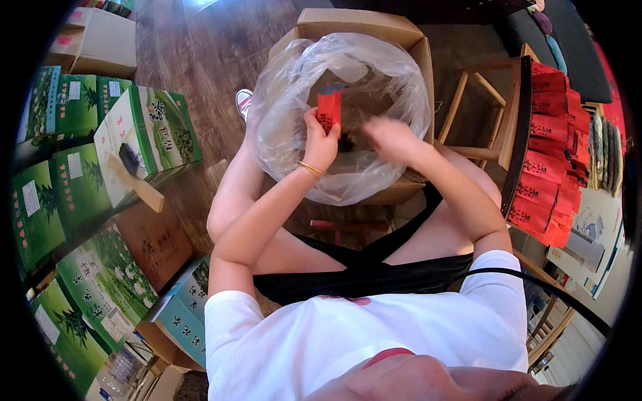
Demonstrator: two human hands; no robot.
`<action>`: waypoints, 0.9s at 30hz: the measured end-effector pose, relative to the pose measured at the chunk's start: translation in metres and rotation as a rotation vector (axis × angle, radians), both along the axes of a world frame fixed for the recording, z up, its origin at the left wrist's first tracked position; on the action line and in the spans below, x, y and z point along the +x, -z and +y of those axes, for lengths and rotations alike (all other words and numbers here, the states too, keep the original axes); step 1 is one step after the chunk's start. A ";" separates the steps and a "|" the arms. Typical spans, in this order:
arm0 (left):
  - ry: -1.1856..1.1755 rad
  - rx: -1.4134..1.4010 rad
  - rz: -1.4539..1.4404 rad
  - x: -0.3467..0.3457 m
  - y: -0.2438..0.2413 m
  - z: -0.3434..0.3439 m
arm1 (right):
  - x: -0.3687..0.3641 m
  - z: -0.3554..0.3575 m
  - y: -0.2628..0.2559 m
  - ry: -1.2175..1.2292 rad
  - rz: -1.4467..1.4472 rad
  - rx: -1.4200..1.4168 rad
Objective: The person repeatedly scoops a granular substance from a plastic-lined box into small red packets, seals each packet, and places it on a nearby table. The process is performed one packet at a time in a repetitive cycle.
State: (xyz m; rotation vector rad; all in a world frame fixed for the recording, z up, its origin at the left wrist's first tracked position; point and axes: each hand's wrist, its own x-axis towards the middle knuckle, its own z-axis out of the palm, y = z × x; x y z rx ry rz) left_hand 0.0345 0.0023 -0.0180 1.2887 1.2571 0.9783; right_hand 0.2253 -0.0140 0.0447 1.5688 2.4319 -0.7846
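Note:
A cardboard box [358,22] lined with a clear plastic bag [281,125] stands between my legs. Over it my left hand [322,143], with gold bangles at the wrist, holds a small red packet [329,106] upright; the packet has a dark top edge and black writing. To the right, over the bag's opening, is my right hand [388,138], its fingers bent and blurred, so whether they hold anything cannot be seen. Dark loose material, too unclear to name, lies inside the bag below the hands.
Many red packets [544,165] lie in rows on a wooden-framed stand at the right. Green printed cartons [80,185] are stacked at the left, with a wooden-handled brush or scraper [135,183] on one. A red bar [348,225] lies low between my legs.

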 end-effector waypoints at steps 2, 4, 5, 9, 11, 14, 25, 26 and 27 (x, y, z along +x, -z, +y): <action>0.020 -0.077 -0.014 -0.003 -0.004 -0.003 | -0.001 -0.021 0.014 -0.177 -0.272 -0.420; 0.053 -0.131 -0.023 -0.007 -0.008 -0.005 | 0.005 -0.028 0.024 -0.267 -0.267 -0.530; 0.077 -0.149 -0.022 -0.008 -0.010 -0.007 | 0.011 -0.027 0.034 -0.301 -0.204 -0.516; 0.086 -0.194 0.014 -0.012 -0.008 -0.007 | -0.007 0.030 0.061 -0.152 -0.003 -0.417; 0.078 -0.193 -0.006 -0.012 -0.005 -0.004 | -0.013 0.054 0.115 -0.263 -0.034 -0.455; 0.041 -0.244 -0.062 -0.017 0.000 -0.007 | -0.028 0.049 0.239 -0.345 -0.077 -0.433; 0.025 -0.274 -0.083 -0.025 -0.033 0.002 | -0.027 -0.004 0.376 -0.157 0.317 -0.188; 0.025 -0.277 -0.087 -0.026 -0.031 0.001 | -0.027 -0.005 0.380 -0.143 0.345 -0.174; 0.028 -0.278 -0.092 -0.026 -0.030 0.001 | -0.027 -0.007 0.384 -0.158 0.368 -0.160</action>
